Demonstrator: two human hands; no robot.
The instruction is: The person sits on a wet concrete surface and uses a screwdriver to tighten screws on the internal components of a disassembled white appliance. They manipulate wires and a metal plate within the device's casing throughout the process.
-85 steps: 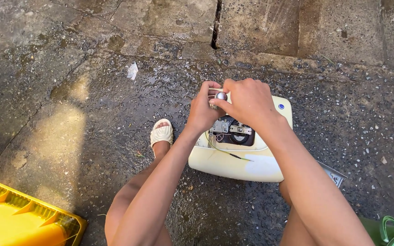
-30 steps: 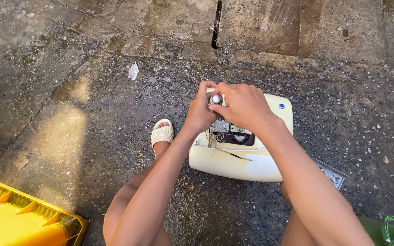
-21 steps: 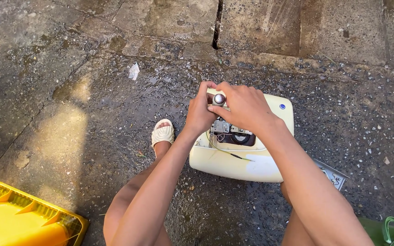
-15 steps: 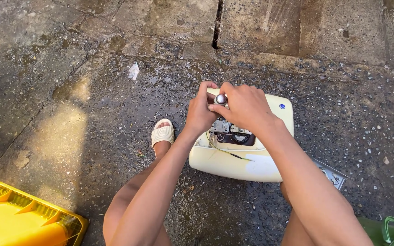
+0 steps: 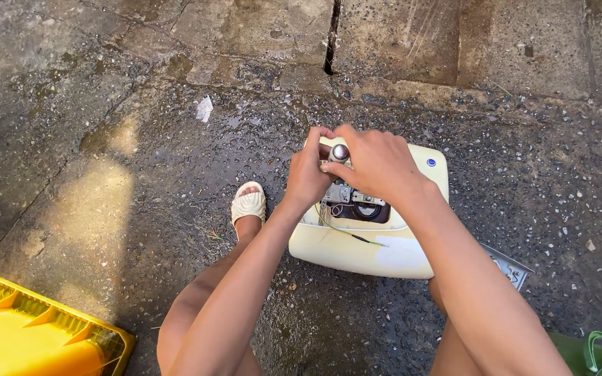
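A cream-coloured appliance casing [image 5: 357, 251] lies open on the wet ground, with a dark mechanism [image 5: 360, 205] and thin wires showing inside. My left hand [image 5: 308, 174] grips the casing's far left edge next to a small shiny metal knob [image 5: 341, 152]. My right hand [image 5: 377, 163] closes around that knob's part from the right, fingers curled over it. Both hands touch each other above the mechanism.
My left foot in a cream sandal [image 5: 248, 204] rests left of the casing. A yellow plastic crate [image 5: 29, 334] sits bottom left, a green container [image 5: 600, 351] bottom right. A metal plate [image 5: 510, 264] lies beside the casing. A scrap of litter [image 5: 204, 108] lies farther off near a concrete step [image 5: 398, 42].
My hands stay on the knob part over the casing, shifting only slightly; the right hand's fingers have turned a little around it.
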